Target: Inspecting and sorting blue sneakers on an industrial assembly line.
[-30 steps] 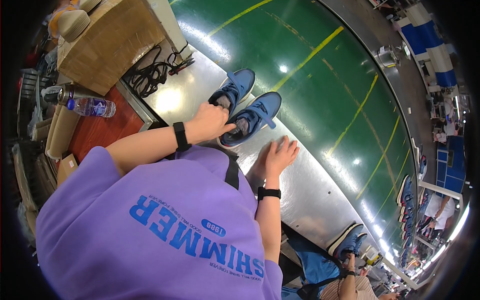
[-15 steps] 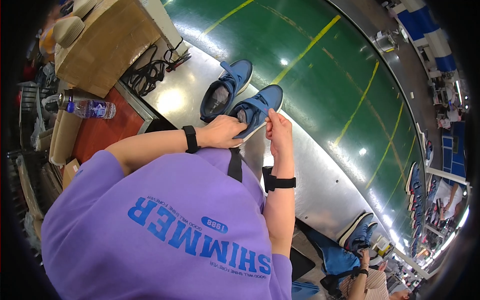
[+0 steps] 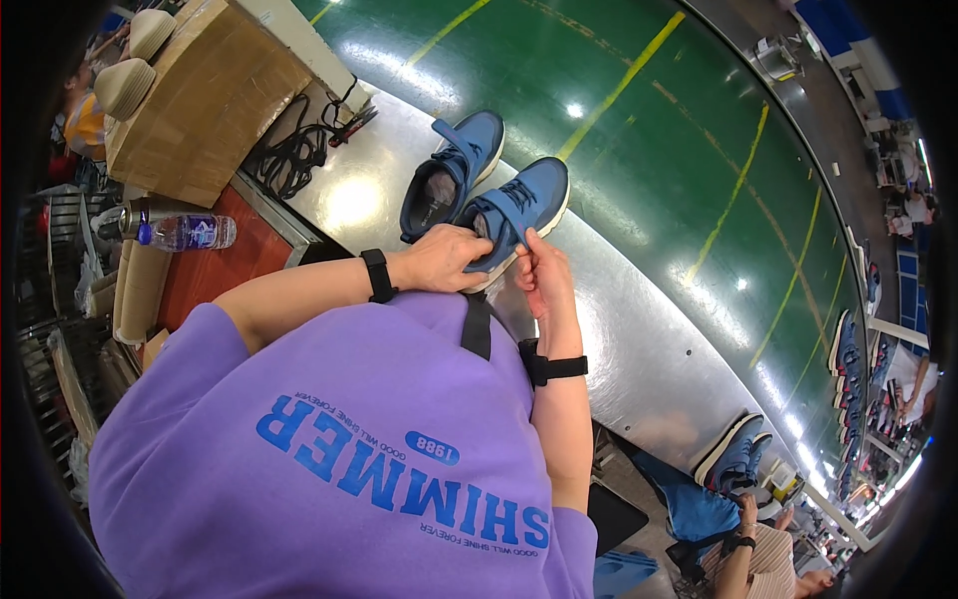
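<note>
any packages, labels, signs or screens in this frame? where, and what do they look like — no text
Plastic water bottle: lying on its side on the red-brown surface at left, clear, blue label band.
Cardboard box: upper left beside black cables, plain brown, blocky.
No screens or signs clearly visible.

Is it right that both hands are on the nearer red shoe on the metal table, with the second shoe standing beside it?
Not quite: the shoe is blue, not red. The head view shows the left hand and right hand on its heel end on the metal table, with the second shoe beside it.
</note>
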The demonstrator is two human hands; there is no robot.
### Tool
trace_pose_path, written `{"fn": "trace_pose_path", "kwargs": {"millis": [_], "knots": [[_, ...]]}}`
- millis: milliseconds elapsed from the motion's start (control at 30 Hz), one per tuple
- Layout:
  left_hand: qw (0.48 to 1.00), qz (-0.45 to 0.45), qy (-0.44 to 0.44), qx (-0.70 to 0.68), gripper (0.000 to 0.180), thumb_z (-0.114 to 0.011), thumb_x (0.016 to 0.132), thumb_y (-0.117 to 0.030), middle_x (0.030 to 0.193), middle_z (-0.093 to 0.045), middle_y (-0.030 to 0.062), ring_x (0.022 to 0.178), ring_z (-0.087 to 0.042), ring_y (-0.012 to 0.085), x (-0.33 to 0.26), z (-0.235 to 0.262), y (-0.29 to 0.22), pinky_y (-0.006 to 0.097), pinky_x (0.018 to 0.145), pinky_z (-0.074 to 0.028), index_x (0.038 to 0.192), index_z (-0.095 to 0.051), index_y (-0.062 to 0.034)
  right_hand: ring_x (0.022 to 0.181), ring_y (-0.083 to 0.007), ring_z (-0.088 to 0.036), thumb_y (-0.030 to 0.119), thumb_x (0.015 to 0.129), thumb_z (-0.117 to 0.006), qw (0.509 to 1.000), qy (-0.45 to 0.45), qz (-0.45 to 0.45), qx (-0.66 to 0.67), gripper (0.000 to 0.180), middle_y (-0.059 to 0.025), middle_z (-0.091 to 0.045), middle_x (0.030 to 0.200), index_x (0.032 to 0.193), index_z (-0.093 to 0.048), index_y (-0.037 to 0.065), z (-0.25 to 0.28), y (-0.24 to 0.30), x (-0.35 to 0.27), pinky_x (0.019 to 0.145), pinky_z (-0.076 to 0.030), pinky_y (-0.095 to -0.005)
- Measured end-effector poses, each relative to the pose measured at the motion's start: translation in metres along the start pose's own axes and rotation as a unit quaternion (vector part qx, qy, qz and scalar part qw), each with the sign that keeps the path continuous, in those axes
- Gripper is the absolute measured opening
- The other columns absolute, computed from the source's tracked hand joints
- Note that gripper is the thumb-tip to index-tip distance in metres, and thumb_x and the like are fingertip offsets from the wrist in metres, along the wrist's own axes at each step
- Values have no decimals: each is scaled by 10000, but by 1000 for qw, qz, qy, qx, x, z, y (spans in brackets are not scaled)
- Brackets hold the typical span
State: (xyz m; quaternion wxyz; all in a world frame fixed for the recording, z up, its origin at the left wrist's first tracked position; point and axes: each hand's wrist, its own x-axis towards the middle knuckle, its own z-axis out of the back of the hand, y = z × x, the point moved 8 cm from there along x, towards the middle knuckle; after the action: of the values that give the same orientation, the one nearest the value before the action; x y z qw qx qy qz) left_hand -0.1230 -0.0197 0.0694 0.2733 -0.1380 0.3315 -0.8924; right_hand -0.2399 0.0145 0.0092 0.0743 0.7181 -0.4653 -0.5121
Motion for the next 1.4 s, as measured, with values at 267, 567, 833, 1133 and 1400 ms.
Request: {"fn": "trace_pose_path", "kwargs": {"millis": [267, 567, 833, 1133, 1400], "knots": [[1000, -14, -8, -6, 262, -654, 690, -228, 637, -521, 157, 637, -544, 356, 4, 0, -6, 433, 575, -416, 742, -509, -16, 354, -57, -312, 367, 890, -560, 999, 14, -44, -11, 373, 31, -411, 472, 666, -500, 75, -2, -21, -1, 339, -223, -193], [987, 38, 135, 80, 224, -594, 765, -238, 596, -554, 160, 585, -580, 343, 21, -32, -24, 438, 562, -451, 726, -544, -23, 570, -86, -492, 389, 859, -600, 974, -154, 124, -109, 386, -37, -533, 689, 890, -542, 9, 42, -20, -4, 509, -408, -220], [967, -94, -115, 206, 355, -610, 671, -85, 933, -502, 45, 866, -493, 215, 27, 37, -49, 284, 681, -450, 1024, -574, -95, 897, -345, -610, 289, 844, -586, 770, -118, 292, -555, 637, -287, -580, 1023, 1323, -331, -44, -23, 16, -36, 701, -475, -377], [967, -171, -161, 96, 141, -597, 653, -39, 726, -472, 52, 698, -506, 223, 27, 33, -50, 313, 571, -449, 791, -571, -42, 622, -364, -611, 269, 874, -535, 651, -185, 225, -701, 558, -221, -600, 659, 1248, -355, -103, -9, -1, -24, 569, -473, -428], [918, -341, -158, 127, 162, -611, 660, -74, 707, -452, 29, 623, -498, 162, -3, 36, -93, 268, 501, -447, 808, -571, -22, 632, -361, -595, 75, 752, -593, 690, -160, 358, -609, 609, -214, -597, 726, 1280, -326, -71, -17, 12, -64, 566, -472, -409]]}}
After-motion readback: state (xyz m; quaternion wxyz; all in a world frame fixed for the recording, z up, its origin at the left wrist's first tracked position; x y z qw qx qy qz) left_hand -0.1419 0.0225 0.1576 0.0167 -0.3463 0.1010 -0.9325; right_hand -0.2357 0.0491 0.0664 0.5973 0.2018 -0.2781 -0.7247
